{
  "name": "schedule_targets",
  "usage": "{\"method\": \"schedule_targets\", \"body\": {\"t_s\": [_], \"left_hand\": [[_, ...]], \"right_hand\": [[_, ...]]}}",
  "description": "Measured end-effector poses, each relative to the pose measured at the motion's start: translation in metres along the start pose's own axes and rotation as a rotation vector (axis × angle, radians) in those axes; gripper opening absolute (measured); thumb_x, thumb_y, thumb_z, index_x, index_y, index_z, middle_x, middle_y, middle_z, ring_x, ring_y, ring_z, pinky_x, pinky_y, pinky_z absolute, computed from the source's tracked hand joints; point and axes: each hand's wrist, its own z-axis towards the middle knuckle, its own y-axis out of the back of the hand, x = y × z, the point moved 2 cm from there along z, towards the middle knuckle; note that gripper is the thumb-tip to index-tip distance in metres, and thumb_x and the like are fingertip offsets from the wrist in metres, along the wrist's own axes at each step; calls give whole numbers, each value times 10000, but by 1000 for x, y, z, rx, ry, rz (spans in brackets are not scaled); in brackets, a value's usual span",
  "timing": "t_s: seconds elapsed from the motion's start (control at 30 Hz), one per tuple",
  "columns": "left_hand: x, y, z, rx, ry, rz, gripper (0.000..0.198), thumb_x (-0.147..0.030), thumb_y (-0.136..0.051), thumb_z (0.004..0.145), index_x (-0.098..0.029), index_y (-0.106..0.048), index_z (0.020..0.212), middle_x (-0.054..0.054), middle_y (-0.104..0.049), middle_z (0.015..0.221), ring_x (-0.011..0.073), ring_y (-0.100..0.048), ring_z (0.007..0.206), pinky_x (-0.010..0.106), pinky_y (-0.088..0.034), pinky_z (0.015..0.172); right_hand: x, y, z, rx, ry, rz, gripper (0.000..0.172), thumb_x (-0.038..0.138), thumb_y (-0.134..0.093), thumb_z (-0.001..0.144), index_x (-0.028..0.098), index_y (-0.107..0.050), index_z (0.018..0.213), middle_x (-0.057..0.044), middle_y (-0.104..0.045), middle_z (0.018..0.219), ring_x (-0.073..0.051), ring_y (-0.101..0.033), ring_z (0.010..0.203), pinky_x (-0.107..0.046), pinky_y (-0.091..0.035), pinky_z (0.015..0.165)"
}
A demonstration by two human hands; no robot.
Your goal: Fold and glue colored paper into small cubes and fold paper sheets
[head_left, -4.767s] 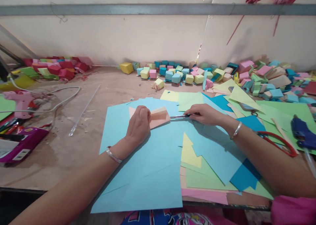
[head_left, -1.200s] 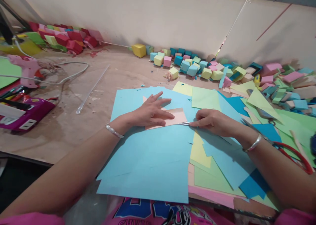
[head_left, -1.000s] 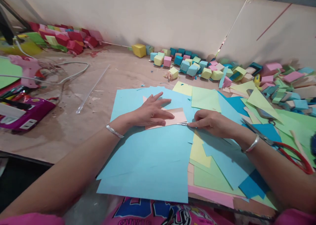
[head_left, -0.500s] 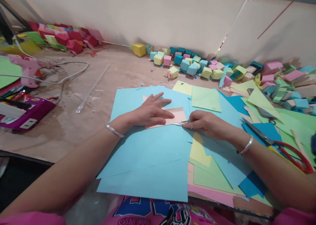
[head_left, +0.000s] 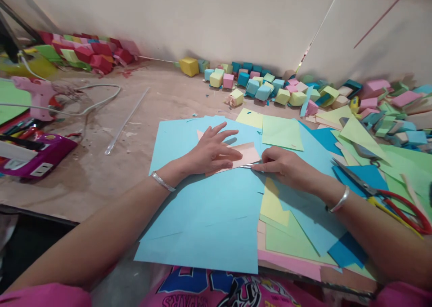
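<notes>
My left hand (head_left: 212,152) lies with its fingers spread on a pale peach paper piece (head_left: 249,153), pressing it onto large light-blue sheets (head_left: 199,217). Part of the peach paper is covered by that hand. In my closed right hand (head_left: 281,163) is a thin silvery tool (head_left: 248,166), its narrow tip lying along the lower edge of the peach paper. Most of the tool is hidden by the fingers, so its kind cannot be made out. A light-green square of paper (head_left: 281,132) rests just beyond my right hand.
Red-and-yellow-handled scissors (head_left: 378,192) lie at right on coloured paper scraps. Several small paper cubes (head_left: 256,89) line the wall. At left are a pink glue gun (head_left: 33,95) with its cable, a clear glue stick (head_left: 126,120) and a purple container (head_left: 43,156).
Both hands and the peach paper have shifted slightly to the right. The silvery tool stays at the paper's lower edge, and the paper's right end sits a little higher in view.
</notes>
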Motion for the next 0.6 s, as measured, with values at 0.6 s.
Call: {"method": "schedule_targets", "body": {"t_s": [0.6], "left_hand": [[21,9,-9,228,49,-36,399,-564,-610,833,-489,-602,1225,5,-280,1569,412,-27,1466,661,-69,1109]], "right_hand": [[-6,-1,-3,-17,124,-99,367,203,-377,986,267,-682,1178,-78,-582,828,-161,-500,723,-285,-393,619]]}}
